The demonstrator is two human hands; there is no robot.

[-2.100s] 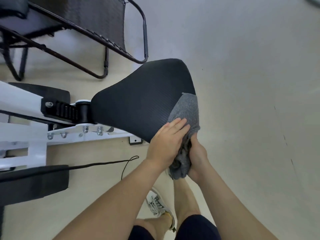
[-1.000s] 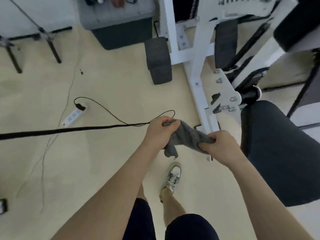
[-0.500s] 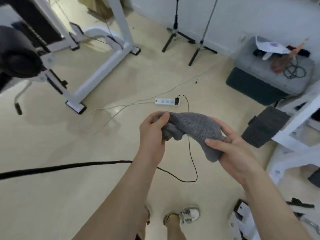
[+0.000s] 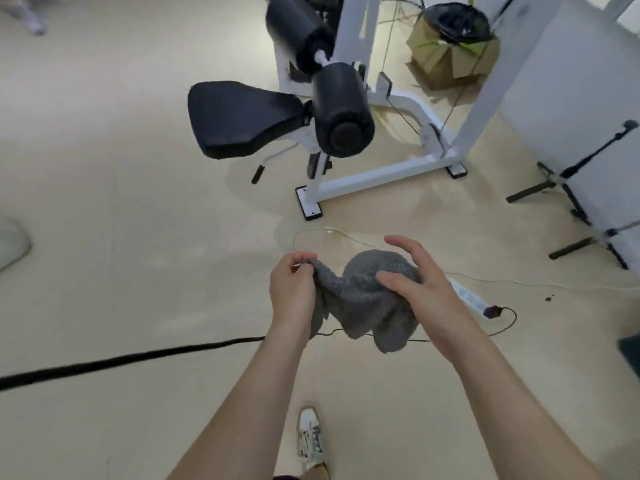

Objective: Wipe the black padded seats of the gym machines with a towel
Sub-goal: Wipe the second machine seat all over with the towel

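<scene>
Fingers (image 4: 298, 264) of my left hand (image 4: 294, 294) pinch the grey towel (image 4: 360, 294) edge; right hand (image 4: 427, 289) cups it. Soft, limp: best gripped bunched.

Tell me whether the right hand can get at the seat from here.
Probably not yet. The seat lies well ahead across the floor, while the right hand holds the towel close in with the left hand. Nothing tall blocks the way; a step forward looks needed.

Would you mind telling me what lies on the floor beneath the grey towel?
A thin black cord runs under the towel; its middle stretch is covered by the cloth.
</scene>
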